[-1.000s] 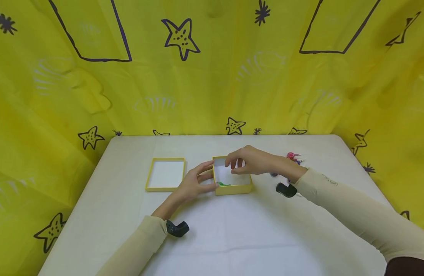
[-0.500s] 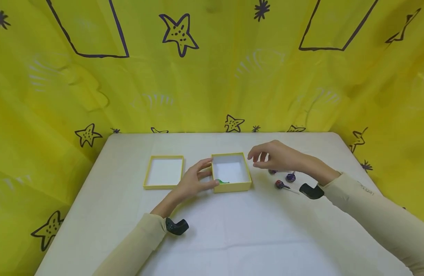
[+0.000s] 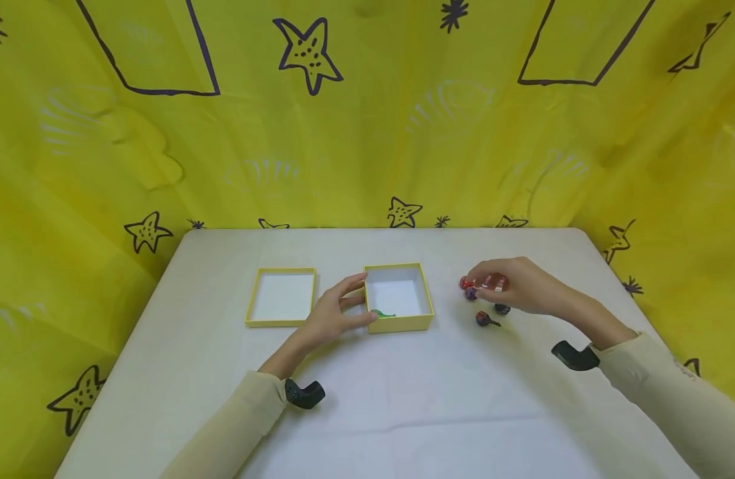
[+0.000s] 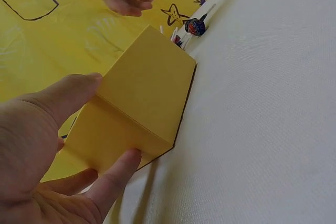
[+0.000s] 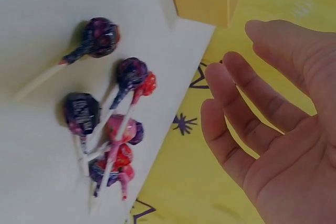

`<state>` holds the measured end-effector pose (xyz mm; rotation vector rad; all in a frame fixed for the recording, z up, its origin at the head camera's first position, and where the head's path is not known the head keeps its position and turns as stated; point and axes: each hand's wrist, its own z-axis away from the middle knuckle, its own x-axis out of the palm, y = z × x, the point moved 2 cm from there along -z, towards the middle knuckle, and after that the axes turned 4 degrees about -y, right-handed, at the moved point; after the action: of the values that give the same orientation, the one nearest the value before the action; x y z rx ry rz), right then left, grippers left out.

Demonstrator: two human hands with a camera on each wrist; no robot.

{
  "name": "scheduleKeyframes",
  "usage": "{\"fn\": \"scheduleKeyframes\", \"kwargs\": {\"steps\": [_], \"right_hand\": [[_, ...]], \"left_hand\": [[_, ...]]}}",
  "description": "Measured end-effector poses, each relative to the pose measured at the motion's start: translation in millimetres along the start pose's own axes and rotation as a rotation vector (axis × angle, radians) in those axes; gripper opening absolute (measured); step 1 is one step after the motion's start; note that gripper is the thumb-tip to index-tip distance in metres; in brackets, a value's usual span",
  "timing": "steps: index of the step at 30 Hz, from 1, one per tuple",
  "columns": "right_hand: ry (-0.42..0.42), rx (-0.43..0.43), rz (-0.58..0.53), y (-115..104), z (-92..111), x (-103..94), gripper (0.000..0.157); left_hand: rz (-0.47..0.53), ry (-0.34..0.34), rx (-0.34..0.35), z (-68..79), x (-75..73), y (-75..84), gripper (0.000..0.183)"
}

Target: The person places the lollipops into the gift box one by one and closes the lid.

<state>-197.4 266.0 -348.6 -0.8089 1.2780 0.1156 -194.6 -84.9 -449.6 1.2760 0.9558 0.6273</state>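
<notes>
A small square yellow box [image 3: 401,324] with a white inside stands at mid-table. My left hand [image 3: 330,319] holds its left side, thumb at the near corner and fingers along the wall. Inside, by the near wall, lies something small and green [image 3: 388,315]. To the right, my right hand [image 3: 525,287] hovers over several wrapped lollipops, partly hiding them in the head view. Its fingers [image 5: 236,114] are spread and loosely bent, with nothing between them. The nearest lollipop [image 3: 483,319] has a dark wrapper; others, dark, pink and red [image 5: 122,129], lie heaped with white sticks.
A shallow yellow-edged lid [image 3: 275,324], white inside, lies left of the box and my left hand. A white cloth [image 3: 391,399] covers the table. Behind it hangs a yellow curtain [image 3: 355,153] with starfish drawings.
My right hand has moved from over the box out to the right, above the lollipops. The left hand keeps its place at the box, which stays put.
</notes>
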Motion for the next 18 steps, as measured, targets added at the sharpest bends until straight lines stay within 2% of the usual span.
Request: {"fn": "scheduleKeyframes", "kwargs": {"steps": [8,13,18], "right_hand": [[0.018,0.010,-0.046,17,13,14.6,0.029],[-0.079,0.042,-0.113,25,14,27.9,0.037],[-0.135,0.035,-0.091,30,15,38.0,0.040]], "left_hand": [[0.002,-0.006,-0.001,-0.4,-0.4,-0.7,0.084],[0.013,-0.006,-0.002,-1.5,-1.4,-2.2,0.084],[0.013,-0.012,0.002,-2.9,-1.8,-4.1,0.085]]}}
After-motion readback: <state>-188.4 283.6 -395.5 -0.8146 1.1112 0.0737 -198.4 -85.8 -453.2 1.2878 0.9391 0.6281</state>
